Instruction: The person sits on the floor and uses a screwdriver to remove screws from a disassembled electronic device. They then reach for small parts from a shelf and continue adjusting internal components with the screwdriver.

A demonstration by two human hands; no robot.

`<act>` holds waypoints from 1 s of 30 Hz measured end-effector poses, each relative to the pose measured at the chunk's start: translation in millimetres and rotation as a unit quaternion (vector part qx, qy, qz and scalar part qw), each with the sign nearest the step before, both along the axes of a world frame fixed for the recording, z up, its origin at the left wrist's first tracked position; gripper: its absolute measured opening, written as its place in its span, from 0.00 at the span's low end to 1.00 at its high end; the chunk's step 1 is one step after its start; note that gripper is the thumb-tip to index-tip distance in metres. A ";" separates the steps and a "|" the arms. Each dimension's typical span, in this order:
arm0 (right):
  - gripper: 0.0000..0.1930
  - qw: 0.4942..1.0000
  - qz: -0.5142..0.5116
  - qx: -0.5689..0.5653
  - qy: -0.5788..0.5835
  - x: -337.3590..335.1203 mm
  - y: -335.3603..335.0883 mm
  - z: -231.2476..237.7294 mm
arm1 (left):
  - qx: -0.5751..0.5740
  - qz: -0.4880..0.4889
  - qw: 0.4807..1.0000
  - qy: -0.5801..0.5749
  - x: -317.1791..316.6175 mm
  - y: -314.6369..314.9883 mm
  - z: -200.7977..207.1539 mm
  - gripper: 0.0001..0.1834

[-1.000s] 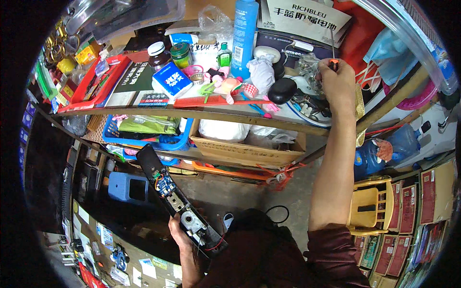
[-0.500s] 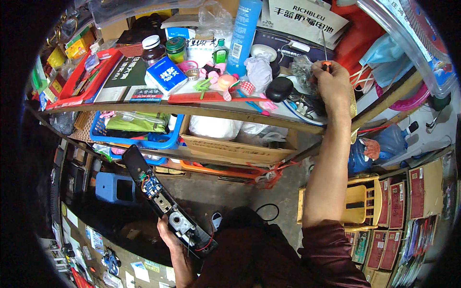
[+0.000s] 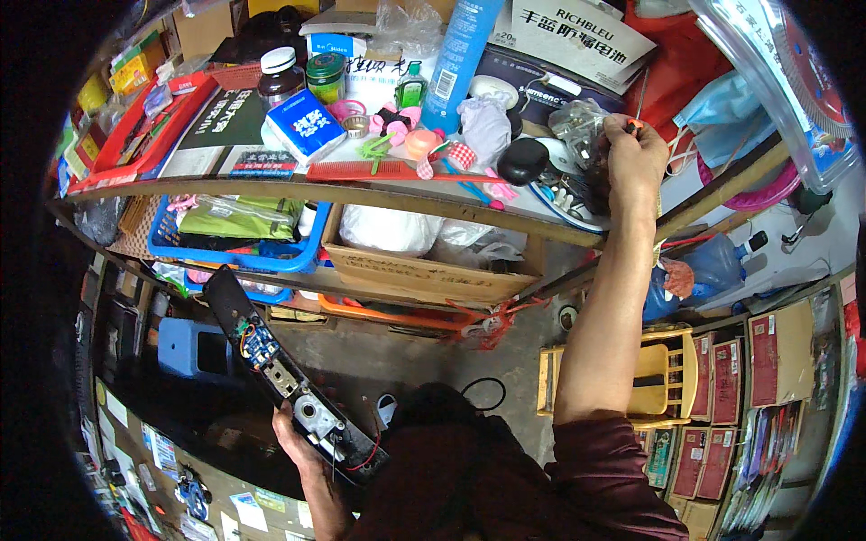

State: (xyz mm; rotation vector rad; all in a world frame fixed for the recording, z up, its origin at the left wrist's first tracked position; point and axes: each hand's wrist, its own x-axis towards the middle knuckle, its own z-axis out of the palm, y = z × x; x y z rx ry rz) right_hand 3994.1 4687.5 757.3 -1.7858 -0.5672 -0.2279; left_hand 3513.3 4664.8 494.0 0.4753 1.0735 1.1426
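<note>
My left hand is closed around the side of a long, black opened device housing, held tilted at the lower left. Inside it show a blue circuit board, a pale metal plate, a whitish round part and loose wires; a red wire runs near its lower end. My right hand reaches far forward over the right part of the cluttered shelf. It is closed on a screwdriver with an orange and black handle, its thin shaft pointing up. Beside those fingers lies a crumpled clear plastic bag.
The shelf edge runs across in front of me, holding jars, a blue spray can, a red comb and a red tray. Below are a blue basket and a cardboard box. A yellow wooden chair stands right.
The whole view has shifted slightly. My right hand stays over the shelf's right part with the screwdriver, turned a little; my left hand still holds the housing.
</note>
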 end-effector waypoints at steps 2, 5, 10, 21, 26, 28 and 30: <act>0.08 0.999 0.012 0.020 0.025 -0.5 -0.1 0.7 | 0.016 0.001 1.000 0.000 -2.7 0.0 -2.2 0.28; 0.07 0.999 0.015 0.025 0.039 -0.3 0.6 -0.5 | -0.001 -0.017 1.000 -0.017 -7.4 -1.8 -3.3 0.28; 0.05 0.998 0.038 0.049 0.033 0.3 0.1 -4.2 | 0.016 0.000 1.000 0.009 -12.6 -2.8 -6.1 0.29; 0.04 0.988 0.120 0.000 0.095 -19.6 -16.7 7.6 | 0.020 -0.028 0.998 -0.055 -20.0 -2.2 -12.3 0.28; 0.03 0.989 0.114 0.061 0.075 -18.7 -19.2 6.4 | 0.022 -0.016 1.000 0.010 -21.2 -0.4 -13.3 0.29; 0.05 0.998 0.043 0.044 -0.022 -11.4 -15.1 1.9 | 0.016 -0.016 1.000 -0.007 -21.8 0.4 -13.8 0.29; 0.11 0.993 -0.039 -0.036 -0.105 -2.6 -10.7 -2.9 | 0.001 -0.005 1.000 -0.011 -22.3 1.0 -14.7 0.28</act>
